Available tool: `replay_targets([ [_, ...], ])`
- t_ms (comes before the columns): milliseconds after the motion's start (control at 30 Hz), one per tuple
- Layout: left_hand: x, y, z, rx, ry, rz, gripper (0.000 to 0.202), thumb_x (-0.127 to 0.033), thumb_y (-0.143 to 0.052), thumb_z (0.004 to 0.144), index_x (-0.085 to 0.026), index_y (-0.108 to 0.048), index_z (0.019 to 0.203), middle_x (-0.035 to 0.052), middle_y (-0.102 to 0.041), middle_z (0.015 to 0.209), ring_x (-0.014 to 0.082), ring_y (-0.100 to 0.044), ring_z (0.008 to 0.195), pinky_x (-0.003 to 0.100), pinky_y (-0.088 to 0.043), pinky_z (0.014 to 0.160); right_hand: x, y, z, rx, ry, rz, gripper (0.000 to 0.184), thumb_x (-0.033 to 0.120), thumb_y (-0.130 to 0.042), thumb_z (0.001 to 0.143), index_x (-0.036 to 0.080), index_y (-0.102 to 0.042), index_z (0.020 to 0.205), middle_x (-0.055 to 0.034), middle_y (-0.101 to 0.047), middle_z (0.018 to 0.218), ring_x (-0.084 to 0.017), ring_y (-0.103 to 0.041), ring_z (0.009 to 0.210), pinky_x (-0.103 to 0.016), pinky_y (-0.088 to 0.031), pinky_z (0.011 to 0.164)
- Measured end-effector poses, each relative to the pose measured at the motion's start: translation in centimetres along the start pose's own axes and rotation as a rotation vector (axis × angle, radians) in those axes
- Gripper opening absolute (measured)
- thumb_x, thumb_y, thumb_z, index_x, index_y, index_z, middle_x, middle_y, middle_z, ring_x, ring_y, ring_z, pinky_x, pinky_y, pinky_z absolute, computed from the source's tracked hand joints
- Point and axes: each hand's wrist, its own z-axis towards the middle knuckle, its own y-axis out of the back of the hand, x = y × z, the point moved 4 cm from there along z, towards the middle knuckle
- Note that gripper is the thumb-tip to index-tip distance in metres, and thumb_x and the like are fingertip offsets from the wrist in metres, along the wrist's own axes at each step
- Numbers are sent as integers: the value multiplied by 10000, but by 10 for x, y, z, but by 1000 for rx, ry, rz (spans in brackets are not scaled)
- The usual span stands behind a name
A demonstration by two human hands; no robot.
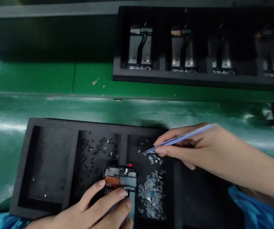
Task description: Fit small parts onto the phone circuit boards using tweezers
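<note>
Nearest the camera, at seven o'clock, the left hand (98, 211) is laying its curved, partly spread fingers over an opened phone (128, 181); the underside is not showing, so I cannot tell whether the hand is gripping it. Farthest left, at eight o'clock, a blue sleeve (5, 221) is showing beside a black tray (20, 178), whose first compartment is holding a few pale specks. Next along, between seven and eight, small dark pieces (103, 141) are lying scattered across the second compartment, some pale ones glinting among them. Around six o'clock, the phone is overlapping the divider between the second and third compartments, its top end pointing toward twelve, with an orange-brown patch (112, 182) showing and a small red piece (130, 165) sitting at its top edge. Between five and six, tiny pale pieces (152, 197) are lying heaped in the third compartment. Toward four, the right hand (191, 146) is pinching lilac tweezers (182, 138) between thumb and fingers; their tips are pointing between eight and nine o'clock, just beside some loose pieces, too small for telling whether one is being gripped. Between one and two, a second black tray (151, 75) is holding four phone assemblies (140, 47) in a row, the rightmost blurring into shadow.
</note>
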Motion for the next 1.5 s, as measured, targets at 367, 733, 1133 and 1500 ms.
replay_targets([
  [367, -25, -16, -13, -57, -140, 171, 565, -610, -467, 1034, -157, -672, 1301, 166, -629, 1381, 394, -546, 1329, 718, -213, 1226, 44, -4, -57, -482, 313, -99, 351, 548, -665, 946, 289, -776, 736, -15, -796, 911, -212, -768, 800, -288, -605, 624],
  [733, -27, -25, -22, -77, -202, 265, 767, -716, -355, 1013, -94, -593, 1392, 251, -562, 1430, 473, -534, 1318, 695, -437, 1069, 61, -85, -24, -372, 529, -41, 243, 362, -559, 1052, 224, -754, 1009, -74, -767, 987, -220, -766, 910, -306, -635, 725],
  [1133, -26, -25, -22, -116, -187, 245, 501, -473, -446, 1043, -116, -616, 1350, 227, -582, 1419, 427, -564, 1306, 679, -451, 1081, 70, -85, -26, -381, 577, -187, 249, 339, -556, 1034, 216, -745, 928, -54, -790, 912, -189, -767, 794, -276, -629, 691],
  [1500, -25, -21, -19, -95, -221, 289, 511, -489, -448, 1051, -115, -610, 1359, 221, -599, 1396, 425, -590, 1272, 661, -496, 1033, 75, -79, -23, -279, 551, -209, 246, 358, -535, 1034, 220, -734, 994, -62, -783, 952, -221, -772, 870, -328, -637, 759],
])
